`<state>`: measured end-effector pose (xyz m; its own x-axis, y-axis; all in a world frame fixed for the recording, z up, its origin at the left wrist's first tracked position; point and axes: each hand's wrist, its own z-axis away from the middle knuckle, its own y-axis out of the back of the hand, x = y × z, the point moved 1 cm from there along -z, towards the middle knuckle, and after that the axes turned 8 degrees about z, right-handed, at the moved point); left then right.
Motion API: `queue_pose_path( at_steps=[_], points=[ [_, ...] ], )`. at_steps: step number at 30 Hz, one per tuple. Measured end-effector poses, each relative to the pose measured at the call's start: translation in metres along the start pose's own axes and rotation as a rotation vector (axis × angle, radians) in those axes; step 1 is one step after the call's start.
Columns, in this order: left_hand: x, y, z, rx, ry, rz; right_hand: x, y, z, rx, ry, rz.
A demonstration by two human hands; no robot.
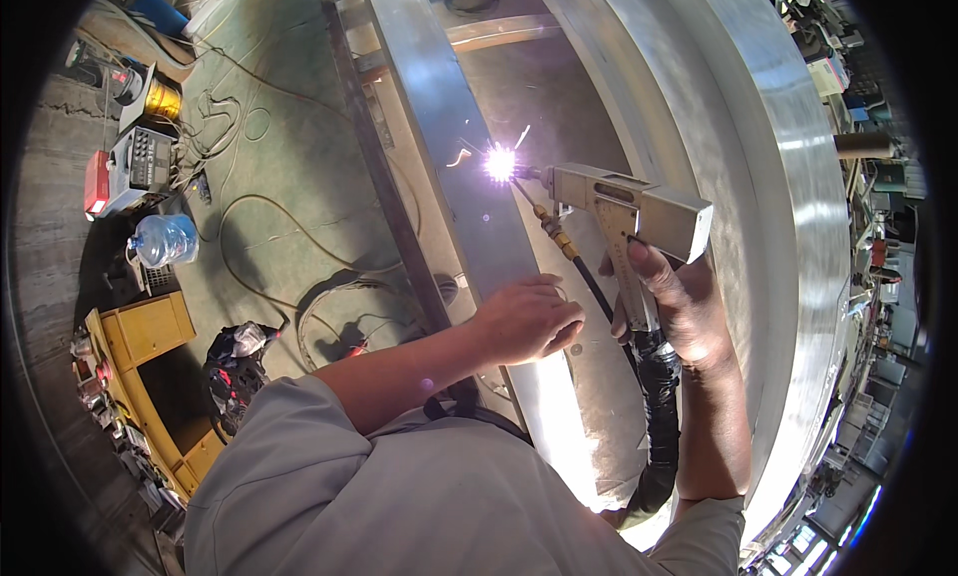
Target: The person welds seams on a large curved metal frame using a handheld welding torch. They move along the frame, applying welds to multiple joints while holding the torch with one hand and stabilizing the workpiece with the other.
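My right hand is wrapped round the grip of a silver handheld welding gun. The gun's nozzle points left, and a bright violet-white arc with a few sparks burns at its tip, over a long flat metal beam. Glare hides the exact spot on the metal. A thin feed tube with brass fittings runs beneath the nozzle, and a thick black-wrapped cable drops from the grip. Lower down, my left hand rests on the beam, fingers loosely curled in, with nothing visible in them.
Large curved sheet-metal walls rise at my right. A dark steel rail runs left of the beam. Hoses and cables loop over the floor. Farther left stand a control box, a blue water jug and a yellow cabinet.
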<state>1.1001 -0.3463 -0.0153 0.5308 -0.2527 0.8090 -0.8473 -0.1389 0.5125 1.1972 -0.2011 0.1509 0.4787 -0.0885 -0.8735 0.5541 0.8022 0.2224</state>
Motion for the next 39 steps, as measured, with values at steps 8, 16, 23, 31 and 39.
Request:
queue_pose_path(
  at_steps=[8,16,23,31,39],
  points=[
    [-0.002,-0.002,0.001,0.039,-0.01,-0.002,-0.001,0.001,0.007,-0.005,-0.028,-0.025],
    [-0.003,-0.001,-0.001,0.053,-0.023,-0.005,0.001,0.001,0.016,0.009,-0.024,-0.051],
    [-0.004,-0.001,-0.001,0.072,-0.031,-0.019,0.004,0.003,0.02,0.008,-0.042,-0.036],
    [-0.003,0.002,-0.001,0.06,-0.019,-0.036,0.005,0.002,0.024,-0.008,-0.026,-0.062],
    [-0.004,0.002,0.0,0.01,-0.016,-0.076,0.009,0.005,0.031,-0.015,-0.033,-0.033]
  ],
)
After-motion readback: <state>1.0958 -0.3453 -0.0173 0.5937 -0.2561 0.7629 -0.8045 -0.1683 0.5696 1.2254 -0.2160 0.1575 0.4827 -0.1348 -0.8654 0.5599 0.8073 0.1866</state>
